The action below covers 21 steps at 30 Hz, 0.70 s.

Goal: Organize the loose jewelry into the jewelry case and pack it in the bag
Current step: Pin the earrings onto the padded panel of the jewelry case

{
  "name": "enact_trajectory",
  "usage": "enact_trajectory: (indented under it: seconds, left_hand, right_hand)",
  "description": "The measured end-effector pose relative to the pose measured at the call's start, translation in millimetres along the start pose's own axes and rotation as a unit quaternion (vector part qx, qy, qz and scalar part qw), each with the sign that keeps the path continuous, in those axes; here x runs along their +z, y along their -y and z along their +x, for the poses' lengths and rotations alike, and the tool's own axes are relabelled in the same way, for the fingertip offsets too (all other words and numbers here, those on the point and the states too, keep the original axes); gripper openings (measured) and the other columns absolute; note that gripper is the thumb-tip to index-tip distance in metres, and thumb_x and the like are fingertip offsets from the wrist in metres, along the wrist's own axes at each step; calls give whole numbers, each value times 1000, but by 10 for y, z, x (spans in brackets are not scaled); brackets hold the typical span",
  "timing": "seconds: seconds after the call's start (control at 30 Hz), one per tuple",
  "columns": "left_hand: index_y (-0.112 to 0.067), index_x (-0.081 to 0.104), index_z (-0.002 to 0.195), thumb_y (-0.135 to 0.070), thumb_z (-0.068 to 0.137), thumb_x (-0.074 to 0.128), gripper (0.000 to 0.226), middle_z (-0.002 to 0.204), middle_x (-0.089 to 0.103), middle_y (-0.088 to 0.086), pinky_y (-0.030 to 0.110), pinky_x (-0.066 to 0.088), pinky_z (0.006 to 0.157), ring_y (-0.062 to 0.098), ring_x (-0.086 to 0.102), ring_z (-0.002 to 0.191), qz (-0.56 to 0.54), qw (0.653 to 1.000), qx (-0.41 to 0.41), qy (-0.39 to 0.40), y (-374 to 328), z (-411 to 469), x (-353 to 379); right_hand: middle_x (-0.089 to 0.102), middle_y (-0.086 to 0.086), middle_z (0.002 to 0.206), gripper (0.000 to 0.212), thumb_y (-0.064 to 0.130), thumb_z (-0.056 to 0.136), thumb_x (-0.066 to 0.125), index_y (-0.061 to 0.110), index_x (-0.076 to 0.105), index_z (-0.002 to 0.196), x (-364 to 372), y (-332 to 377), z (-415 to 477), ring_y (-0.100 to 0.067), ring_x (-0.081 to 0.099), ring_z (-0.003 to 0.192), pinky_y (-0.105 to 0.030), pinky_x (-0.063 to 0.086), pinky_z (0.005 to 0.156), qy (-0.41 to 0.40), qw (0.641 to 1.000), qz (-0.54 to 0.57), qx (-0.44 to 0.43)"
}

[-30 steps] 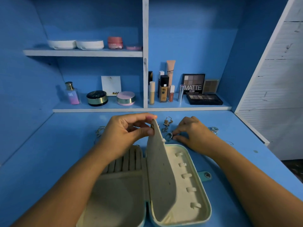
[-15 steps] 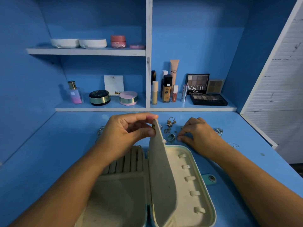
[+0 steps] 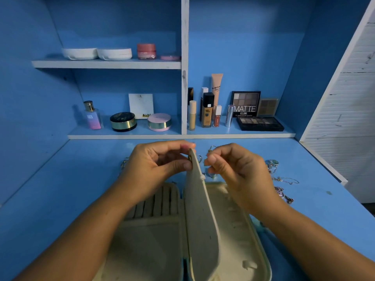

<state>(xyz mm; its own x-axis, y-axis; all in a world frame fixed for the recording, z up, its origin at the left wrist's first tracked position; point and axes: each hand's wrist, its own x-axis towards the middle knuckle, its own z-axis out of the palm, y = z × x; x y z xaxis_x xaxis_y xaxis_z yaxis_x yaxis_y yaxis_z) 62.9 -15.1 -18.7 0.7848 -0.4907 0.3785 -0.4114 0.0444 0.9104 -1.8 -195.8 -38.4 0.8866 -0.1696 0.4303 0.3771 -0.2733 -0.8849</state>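
– Left hand (image 3: 160, 165), state recorded?
– Clamped: the top edge of the upright flap (image 3: 200, 209) of the jewelry case (image 3: 239, 230) is pinched between thumb and forefinger.
– Right hand (image 3: 233, 169)?
– Held just beside that edge, fingers curled, thumb to forefinger; whether anything is pinched cannot be told.
– Case position?
– Laid open on the table (image 3: 60, 199), cream lining up. Loose chains (image 3: 282, 179) are noted on the table to its right, rings (image 3: 199, 159) just beyond the flap.

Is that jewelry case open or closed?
Open. The jewelry case lies spread on the desk, both cream halves showing, while the left hand pinches its middle flap upright.
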Motion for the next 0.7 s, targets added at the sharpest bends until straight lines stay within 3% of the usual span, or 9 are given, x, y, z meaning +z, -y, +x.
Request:
enact_trajectory:
  seconds: [0.1,0.2,0.7]
  left_hand:
    - [-24,71,97,-15,68,71,31,94,76,-5,17,54,77,9,72,87,10,1000,-2,3,-13,3,4]
    - [-24,70,97,-14,68,70,30,93,76,-7,15,54,76,8,72,86,8,1000,-1,8,-26,1,22]
    - [-26,69,97,-21,67,70,30,92,76,-10,15,54,76,8,72,87,21,1000,14,17,-33,0,22]
  right_hand:
    - [69,0,70,13,23,77,63,11,65,82,97,9,-1,-9,64,63,-17,50,65,1,993,116,15]
    - [69,4,69,12,18,79,60,7,65,83,136,30,-23,-6,63,63,-16,49,64,0,987,159,15]
    - [70,1,75,14,15,83,59,2,65,87,229,-4,-57,-8,65,70,-17,50,67,-4,986,169,2]
